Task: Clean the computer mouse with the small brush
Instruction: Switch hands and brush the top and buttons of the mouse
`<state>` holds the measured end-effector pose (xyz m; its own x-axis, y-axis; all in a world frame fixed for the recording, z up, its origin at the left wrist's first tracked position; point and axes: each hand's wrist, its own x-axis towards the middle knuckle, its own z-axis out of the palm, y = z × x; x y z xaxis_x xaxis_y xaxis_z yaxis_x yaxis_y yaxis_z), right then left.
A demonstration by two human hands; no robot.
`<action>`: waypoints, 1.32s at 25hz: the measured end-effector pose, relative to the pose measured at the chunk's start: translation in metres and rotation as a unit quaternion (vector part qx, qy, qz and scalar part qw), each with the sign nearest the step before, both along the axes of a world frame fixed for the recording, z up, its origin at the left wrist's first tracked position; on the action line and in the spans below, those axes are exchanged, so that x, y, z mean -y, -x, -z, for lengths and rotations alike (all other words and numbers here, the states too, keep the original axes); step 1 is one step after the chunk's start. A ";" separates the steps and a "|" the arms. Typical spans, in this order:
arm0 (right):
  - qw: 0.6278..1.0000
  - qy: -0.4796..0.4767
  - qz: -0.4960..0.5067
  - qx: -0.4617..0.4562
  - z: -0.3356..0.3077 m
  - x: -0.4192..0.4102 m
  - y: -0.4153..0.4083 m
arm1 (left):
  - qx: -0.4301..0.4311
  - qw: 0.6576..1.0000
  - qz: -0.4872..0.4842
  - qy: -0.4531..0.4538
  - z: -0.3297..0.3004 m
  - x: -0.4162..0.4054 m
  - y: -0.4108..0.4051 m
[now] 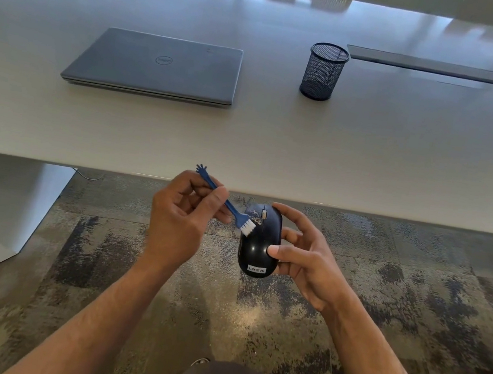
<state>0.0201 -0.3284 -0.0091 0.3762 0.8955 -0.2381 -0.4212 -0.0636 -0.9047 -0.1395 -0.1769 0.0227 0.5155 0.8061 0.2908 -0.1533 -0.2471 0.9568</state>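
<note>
A black Lenovo computer mouse (pixel 259 245) is held in the air in front of the table edge, over the carpet. My right hand (pixel 308 259) grips it from the right side, thumb on its top and fingers curled behind it. My left hand (pixel 180 218) pinches the blue handle of a small brush (pixel 229 206). The brush's white bristles touch the mouse's left front part, beside the scroll wheel. The handle's hand-shaped end sticks up past my fingers.
A white table (pixel 276 146) spans the view ahead. On it lie a closed grey laptop (pixel 157 66) at the left and a black mesh pen cup (pixel 323 71) at the right. A cable slot (pixel 436 67) runs farther right. Patterned carpet (pixel 412 305) lies below.
</note>
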 end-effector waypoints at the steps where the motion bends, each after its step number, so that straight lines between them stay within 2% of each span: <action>1: 1.000 0.000 -0.002 0.000 0.000 0.000 0.000 | 0.003 1.000 0.022 -0.004 0.000 0.002 -0.002; 4: 1.000 -0.002 -0.010 -0.003 0.001 0.000 0.001 | 0.004 0.999 0.037 -0.018 0.001 0.002 -0.008; 10: 1.000 -0.001 -0.010 0.001 0.002 0.001 -0.001 | -0.019 0.999 -0.025 -0.009 0.005 -0.009 -0.017; 14: 1.000 0.002 -0.004 -0.004 0.002 -0.001 -0.002 | 0.027 0.999 0.031 0.002 0.004 -0.003 -0.017; 17: 1.000 -0.001 -0.008 -0.007 0.000 -0.003 -0.001 | 0.022 0.998 0.053 -0.010 0.004 0.003 -0.021; 23: 1.000 -0.001 -0.014 -0.004 0.001 0.003 0.000 | -0.035 0.999 -0.017 0.007 0.008 -0.005 -0.027; 26: 1.000 0.005 -0.007 0.002 0.003 0.008 -0.001 | -0.019 0.999 -0.031 0.033 0.008 -0.005 -0.026; 30: 1.000 0.002 -0.004 0.004 0.003 0.010 -0.002 | 0.024 0.999 0.028 0.034 0.004 0.002 -0.024; 33: 1.000 0.000 -0.010 0.001 0.001 0.011 0.000 | -0.005 0.999 0.044 0.016 0.004 0.005 -0.027</action>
<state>0.0198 -0.3391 -0.0104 0.3585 0.9029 -0.2371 -0.4177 -0.0720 -0.9057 -0.1129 -0.1822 0.0190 0.5881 0.7661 0.2593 -0.1632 -0.2017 0.9658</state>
